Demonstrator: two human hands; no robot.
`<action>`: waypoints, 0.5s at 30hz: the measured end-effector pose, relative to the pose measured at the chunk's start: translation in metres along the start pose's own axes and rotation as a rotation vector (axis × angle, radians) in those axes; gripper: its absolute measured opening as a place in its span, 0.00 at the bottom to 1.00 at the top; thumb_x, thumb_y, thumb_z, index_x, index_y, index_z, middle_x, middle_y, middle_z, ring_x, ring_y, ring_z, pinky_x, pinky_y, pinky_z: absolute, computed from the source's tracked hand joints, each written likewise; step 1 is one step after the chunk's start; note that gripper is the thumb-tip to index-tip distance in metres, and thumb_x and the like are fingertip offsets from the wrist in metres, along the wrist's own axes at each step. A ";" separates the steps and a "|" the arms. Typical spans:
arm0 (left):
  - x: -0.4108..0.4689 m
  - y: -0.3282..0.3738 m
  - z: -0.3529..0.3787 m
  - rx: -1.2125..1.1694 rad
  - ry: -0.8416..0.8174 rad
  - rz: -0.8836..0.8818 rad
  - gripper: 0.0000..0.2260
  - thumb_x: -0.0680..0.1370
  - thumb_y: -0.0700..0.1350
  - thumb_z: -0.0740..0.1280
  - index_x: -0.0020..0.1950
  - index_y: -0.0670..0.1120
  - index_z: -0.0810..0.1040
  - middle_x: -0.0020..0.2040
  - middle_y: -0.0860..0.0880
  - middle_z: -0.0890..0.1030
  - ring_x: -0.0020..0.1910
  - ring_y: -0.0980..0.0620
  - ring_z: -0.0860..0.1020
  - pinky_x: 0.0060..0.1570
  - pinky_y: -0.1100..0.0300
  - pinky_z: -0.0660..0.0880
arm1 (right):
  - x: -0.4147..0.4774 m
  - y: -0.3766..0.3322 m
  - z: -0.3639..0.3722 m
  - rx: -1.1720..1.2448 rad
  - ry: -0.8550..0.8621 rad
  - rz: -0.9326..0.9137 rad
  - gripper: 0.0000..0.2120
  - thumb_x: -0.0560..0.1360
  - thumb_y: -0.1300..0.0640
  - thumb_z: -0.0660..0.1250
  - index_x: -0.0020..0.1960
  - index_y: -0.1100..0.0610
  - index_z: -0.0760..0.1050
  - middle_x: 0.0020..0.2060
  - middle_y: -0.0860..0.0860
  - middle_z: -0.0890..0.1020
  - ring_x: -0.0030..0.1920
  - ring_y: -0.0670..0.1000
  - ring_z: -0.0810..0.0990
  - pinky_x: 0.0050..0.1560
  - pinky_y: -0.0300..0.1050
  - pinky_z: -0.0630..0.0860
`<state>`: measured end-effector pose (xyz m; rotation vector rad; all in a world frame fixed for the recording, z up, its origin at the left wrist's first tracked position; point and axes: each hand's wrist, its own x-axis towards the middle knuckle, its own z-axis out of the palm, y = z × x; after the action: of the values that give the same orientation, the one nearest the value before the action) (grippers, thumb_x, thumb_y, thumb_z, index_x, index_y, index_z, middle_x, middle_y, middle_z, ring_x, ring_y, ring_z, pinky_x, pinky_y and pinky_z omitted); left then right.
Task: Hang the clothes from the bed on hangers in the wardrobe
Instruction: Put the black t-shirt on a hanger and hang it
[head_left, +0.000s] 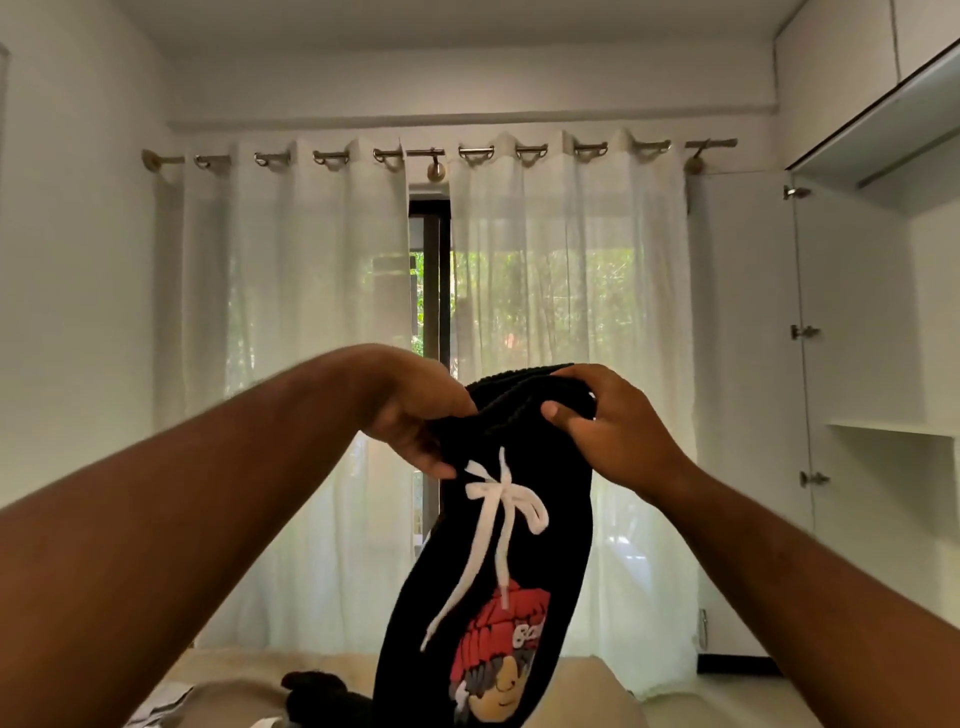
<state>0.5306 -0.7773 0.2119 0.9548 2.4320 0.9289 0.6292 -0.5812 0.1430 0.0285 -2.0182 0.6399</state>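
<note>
Both hands, left (415, 421) and right (602, 421), grip the black pants (498, 545) we lift above the bed (218, 675).

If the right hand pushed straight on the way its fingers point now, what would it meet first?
The right hand points leftward across the black ribbed waistband of the drawstring pants it grips; the left hand, gripping the same waistband, probably comes first, though depth is unclear.

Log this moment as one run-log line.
black drawstring pants with cartoon print | held up by waistband | left hand, right hand gripping | above bed | no hanger visible
</note>
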 end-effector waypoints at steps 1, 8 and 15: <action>0.002 -0.003 0.000 0.080 0.082 0.019 0.10 0.81 0.36 0.63 0.61 0.37 0.78 0.45 0.42 0.82 0.39 0.46 0.81 0.38 0.56 0.81 | -0.002 0.002 0.001 -0.026 -0.022 -0.005 0.13 0.78 0.55 0.71 0.62 0.51 0.78 0.56 0.46 0.81 0.55 0.47 0.79 0.55 0.34 0.74; 0.004 -0.011 -0.008 -0.171 0.342 0.329 0.13 0.80 0.52 0.65 0.54 0.43 0.80 0.48 0.43 0.85 0.44 0.48 0.82 0.48 0.54 0.78 | 0.003 0.000 -0.008 0.054 -0.035 0.016 0.17 0.79 0.59 0.70 0.63 0.46 0.72 0.47 0.46 0.81 0.48 0.46 0.82 0.41 0.28 0.75; 0.021 -0.023 0.000 -0.028 0.350 0.626 0.23 0.70 0.53 0.79 0.62 0.50 0.79 0.52 0.52 0.85 0.49 0.57 0.84 0.51 0.60 0.79 | 0.024 -0.005 -0.027 0.013 -0.038 0.117 0.22 0.78 0.57 0.71 0.69 0.46 0.70 0.54 0.48 0.80 0.54 0.50 0.82 0.54 0.43 0.81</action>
<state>0.5057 -0.7754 0.1944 1.7209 2.4068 1.4300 0.6401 -0.5674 0.1754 -0.0703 -2.0635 0.7313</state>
